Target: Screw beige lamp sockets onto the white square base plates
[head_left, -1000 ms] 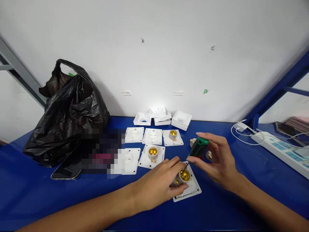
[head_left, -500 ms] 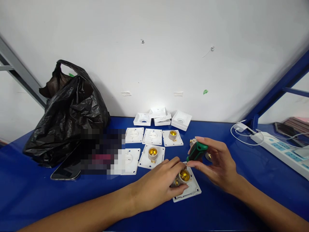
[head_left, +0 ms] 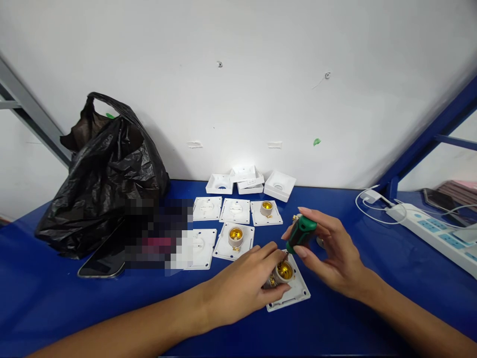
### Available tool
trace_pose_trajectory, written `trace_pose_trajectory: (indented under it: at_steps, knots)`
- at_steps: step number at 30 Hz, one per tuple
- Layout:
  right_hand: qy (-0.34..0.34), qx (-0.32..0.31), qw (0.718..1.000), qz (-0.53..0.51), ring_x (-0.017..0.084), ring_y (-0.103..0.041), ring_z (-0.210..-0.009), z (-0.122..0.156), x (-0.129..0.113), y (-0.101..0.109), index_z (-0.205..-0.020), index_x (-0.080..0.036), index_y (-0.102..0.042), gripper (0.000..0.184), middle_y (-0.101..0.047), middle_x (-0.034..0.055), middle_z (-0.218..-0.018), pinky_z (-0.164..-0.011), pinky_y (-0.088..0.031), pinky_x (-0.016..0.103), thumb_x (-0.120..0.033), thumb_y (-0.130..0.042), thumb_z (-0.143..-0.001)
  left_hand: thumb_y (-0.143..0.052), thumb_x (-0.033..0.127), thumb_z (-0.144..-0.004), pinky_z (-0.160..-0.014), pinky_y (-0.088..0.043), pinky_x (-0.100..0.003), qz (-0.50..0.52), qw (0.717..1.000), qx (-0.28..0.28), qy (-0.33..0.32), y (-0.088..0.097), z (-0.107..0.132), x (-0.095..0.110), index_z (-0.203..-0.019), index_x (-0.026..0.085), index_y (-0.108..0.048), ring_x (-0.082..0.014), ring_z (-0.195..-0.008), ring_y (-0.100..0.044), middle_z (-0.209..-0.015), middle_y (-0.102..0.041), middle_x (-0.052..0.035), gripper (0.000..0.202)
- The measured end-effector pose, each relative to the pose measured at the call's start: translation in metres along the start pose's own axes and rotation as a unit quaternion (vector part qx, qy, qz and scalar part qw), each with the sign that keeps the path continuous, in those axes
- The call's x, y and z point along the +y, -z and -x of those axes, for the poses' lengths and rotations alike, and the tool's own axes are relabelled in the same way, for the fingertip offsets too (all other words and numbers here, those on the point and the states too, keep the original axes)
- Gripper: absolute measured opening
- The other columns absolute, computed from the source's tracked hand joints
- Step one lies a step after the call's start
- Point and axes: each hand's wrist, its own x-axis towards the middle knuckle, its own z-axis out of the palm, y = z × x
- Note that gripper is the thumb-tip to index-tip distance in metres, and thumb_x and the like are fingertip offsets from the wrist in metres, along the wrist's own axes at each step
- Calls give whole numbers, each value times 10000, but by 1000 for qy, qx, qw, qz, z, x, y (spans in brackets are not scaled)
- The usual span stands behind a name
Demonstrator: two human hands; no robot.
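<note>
Green and black, a screwdriver (head_left: 302, 232) is leaning down and to the left in the right hand (head_left: 335, 248), whose thumb and fingers are pinching the handle. Its shaft is pointing at the edge of a gold-lined lamp socket (head_left: 285, 271), but fingers are hiding the tip, so its contact cannot be told. The left hand (head_left: 246, 283) is holding that socket between thumb and fingers. The socket is standing on a square white base plate (head_left: 298, 291), which is lying on the blue table (head_left: 223, 343). Farther back, two more plates are carrying sockets (head_left: 235, 236), and three flat plates (head_left: 234, 211) are lying beside them. White square covers (head_left: 280, 186) are resting near the wall (head_left: 238, 109). A black plastic bag (head_left: 115, 184) is standing at the left, a smartphone (head_left: 102, 263) lying before it; a power strip (head_left: 436, 233) is lying at the right.
</note>
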Motion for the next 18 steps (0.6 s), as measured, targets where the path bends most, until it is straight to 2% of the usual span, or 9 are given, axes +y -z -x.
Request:
trace_pose_trajectory:
  at_steps: [2,6,11,16,18]
  knots:
    - [4,17,1000,3,185,-746,-800,0,1,-1,-1605,-347,-445,705,-713,74,-1225,-646,-683,327,-186,-745,-988,-755,282,-1002,-828,-565,-349,-1,1000,1,2,0,0,1,-1327,228,-586,-255,-1001,-666,-1163,-645,-54,370]
    - [4,60,998,6,143,-718,-711,-2,2,-3,-1552,-367,-484,714,-694,63,-1249,-531,-634,251,-204,-815,-941,-742,285,-1012,-800,-560,-335,-6,1000,18,3,-1,2,2,-1351,244,-583,-239,-962,-668,-1164,-640,-53,377]
    - [-20,16,1000,-1,176,-753,-790,-5,0,-2,-1560,-351,-453,671,-702,52,-1157,-583,-656,287,-206,-754,-979,-743,291,-1009,-807,-562,-338,3,1000,14,-3,-1,2,1,-1364,238,-579,-241,-966,-664,-1171,-651,-58,395]
    - [-25,45,999,-15,136,-701,-655,-7,-1,-2,-1527,-357,-474,661,-690,-15,-980,-513,-594,251,-211,-786,-963,-749,297,-1007,-791,-556,-334,-9,1000,12,4,0,1,2,-1258,226,-611,-245,-961,-665,-1130,-644,-49,295]
    - [-29,34,999,-15,156,-731,-716,-8,-2,-1,-1535,-353,-457,650,-706,-7,-980,-532,-602,254,-221,-766,-978,-754,288,-1004,-801,-556,-337,-10,1000,7,6,0,1,2,-1254,222,-605,-246,-962,-664,-1141,-645,-50,299]
